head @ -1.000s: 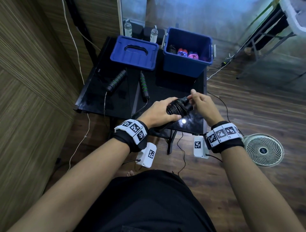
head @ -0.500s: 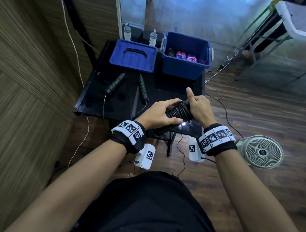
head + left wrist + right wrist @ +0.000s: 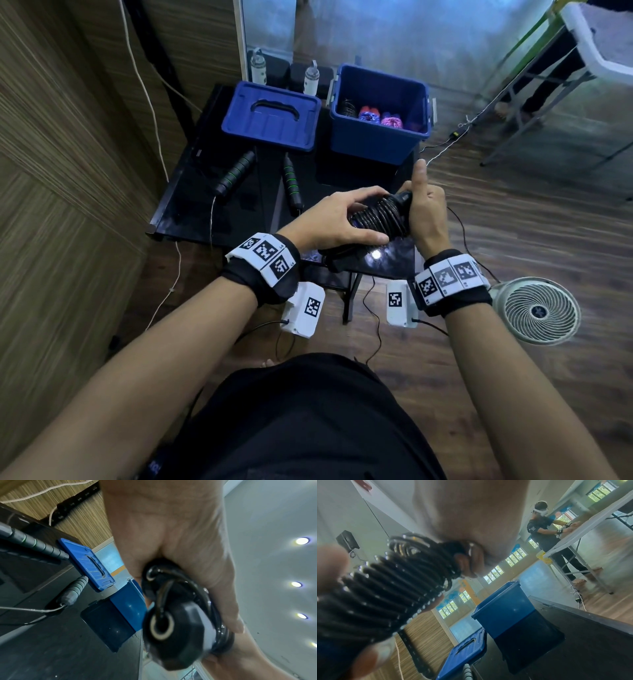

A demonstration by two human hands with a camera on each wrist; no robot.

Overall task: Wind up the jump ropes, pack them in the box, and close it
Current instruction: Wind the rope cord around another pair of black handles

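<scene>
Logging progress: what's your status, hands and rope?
Both hands, left and right, grip the wound black rope. Blue box open, lid beside it. Second rope unwound on table.

Both forearms reach forward and slightly inward, each wrist wrapped in a black band with white marker tiles, so that the hands meet in front of the body. The left hand [image 3: 334, 219] lies palm down with its fingers curled over the top and its thumb stretched along the near side of the black wound rope bundle [image 3: 380, 217]. The right hand [image 3: 426, 210] closes on the bundle's right end from the side, its index finger [image 3: 418, 174] sticking straight up and away from the other curled fingers.
</scene>
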